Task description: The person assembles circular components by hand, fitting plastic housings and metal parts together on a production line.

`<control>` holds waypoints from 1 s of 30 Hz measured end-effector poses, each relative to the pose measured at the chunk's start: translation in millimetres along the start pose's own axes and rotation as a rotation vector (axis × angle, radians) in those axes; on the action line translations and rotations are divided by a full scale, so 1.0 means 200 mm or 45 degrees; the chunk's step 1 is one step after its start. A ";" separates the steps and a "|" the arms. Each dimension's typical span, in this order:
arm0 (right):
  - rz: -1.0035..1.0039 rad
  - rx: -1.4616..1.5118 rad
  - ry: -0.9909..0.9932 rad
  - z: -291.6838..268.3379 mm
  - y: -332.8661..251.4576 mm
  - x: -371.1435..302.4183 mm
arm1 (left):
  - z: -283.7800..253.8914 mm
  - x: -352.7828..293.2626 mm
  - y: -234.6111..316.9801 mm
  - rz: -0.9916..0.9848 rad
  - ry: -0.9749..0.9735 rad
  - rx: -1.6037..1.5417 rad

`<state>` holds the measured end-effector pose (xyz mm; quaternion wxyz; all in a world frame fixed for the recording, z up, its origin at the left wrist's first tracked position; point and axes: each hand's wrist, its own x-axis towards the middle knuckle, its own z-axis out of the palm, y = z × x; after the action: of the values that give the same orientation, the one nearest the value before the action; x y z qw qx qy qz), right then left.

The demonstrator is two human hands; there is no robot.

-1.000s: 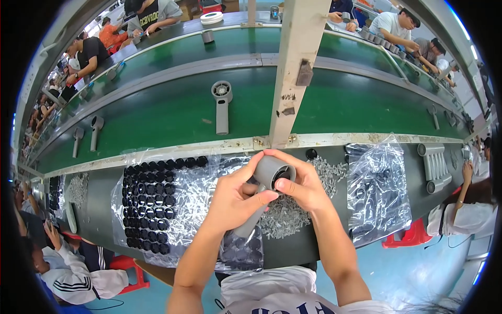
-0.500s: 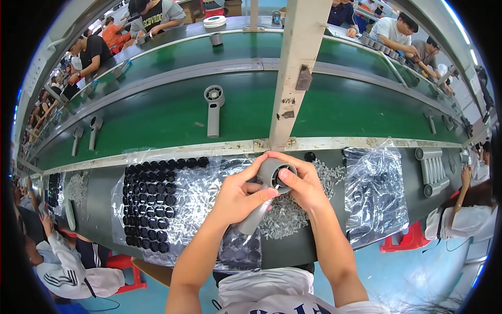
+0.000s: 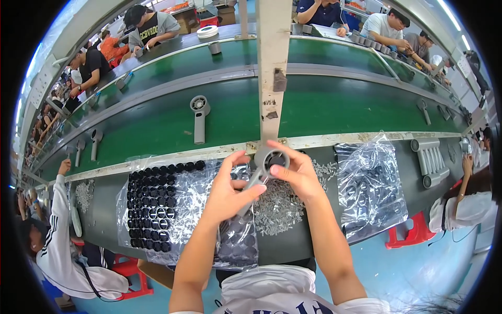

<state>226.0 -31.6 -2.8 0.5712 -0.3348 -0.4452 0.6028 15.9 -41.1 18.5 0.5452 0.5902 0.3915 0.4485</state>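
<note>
The grey handheld fan [image 3: 260, 164] is before you, above the bench [image 3: 104, 209], its handle slanting down to your left. Your right hand [image 3: 301, 179] grips the round head, thumb at the opening; your left hand [image 3: 228, 194] is spread by the handle, and I cannot tell whether it touches. You seem to be fitting or checking the head; the next move probably calls for a steady right grip and a surer left hold. Beneath lies a heap of small clear pieces [image 3: 277, 212], with black round caps [image 3: 151, 199] to the left and a clear plastic bag [image 3: 372, 193] to the right. Beyond, a green conveyor belt [image 3: 334, 112] carries more fans; co-workers sit across it.
</note>
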 end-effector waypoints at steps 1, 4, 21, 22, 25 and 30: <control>-0.001 0.023 0.030 -0.02 -0.02 0.00 | -0.03 0.00 0.02 0.004 -0.006 0.006; -0.045 -0.040 0.051 -0.05 -0.05 -0.01 | -0.17 0.02 0.08 -0.426 -0.675 0.373; -0.274 -1.004 0.375 -0.17 0.08 0.05 | -0.54 0.50 0.04 -0.176 0.023 -0.467; -0.299 -1.083 0.361 -0.17 0.08 0.04 | -0.50 0.56 0.01 -0.249 0.120 -0.498; -0.318 -1.245 0.227 -0.18 0.08 0.02 | -0.40 0.72 -0.11 -0.407 0.283 -0.561; -0.381 -1.405 0.257 -0.21 0.12 0.03 | -0.23 0.88 -0.26 -0.525 0.304 -0.696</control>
<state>254.0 -18.9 -40.2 0.4309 -0.5723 -0.6792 0.1595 24.8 144.8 -14.3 0.7122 0.2750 0.4288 0.4830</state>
